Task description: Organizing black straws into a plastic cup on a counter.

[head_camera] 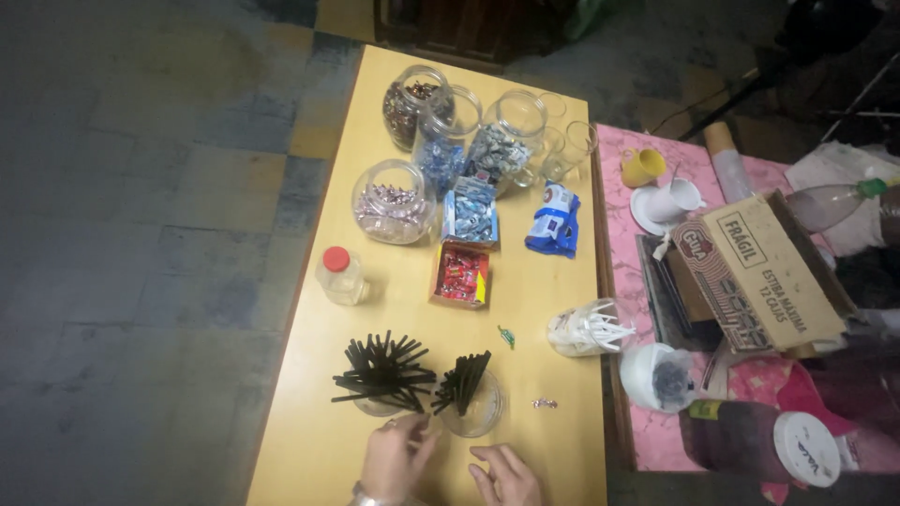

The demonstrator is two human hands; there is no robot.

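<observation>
- The left hand [394, 461] rests on the yellow table [309, 440], fingers together, touching the base of a glass [384, 405] fanned with black straws [382, 371].
- The right hand [506, 476] lies just beside a second glass [472, 405] of straws, fingers loosely apart, holding nothing.
- Candy jars [441, 141] stand at the far end.

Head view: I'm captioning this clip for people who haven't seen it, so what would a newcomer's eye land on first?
Probably the two clear cups bristling with black straws near the front edge of the yellow table, just above the left hand and right hand. Next, the cluster of glass jars of wrapped sweets at the table's far end. To the right, a cardboard box lies on a cluttered pink cloth.
</observation>
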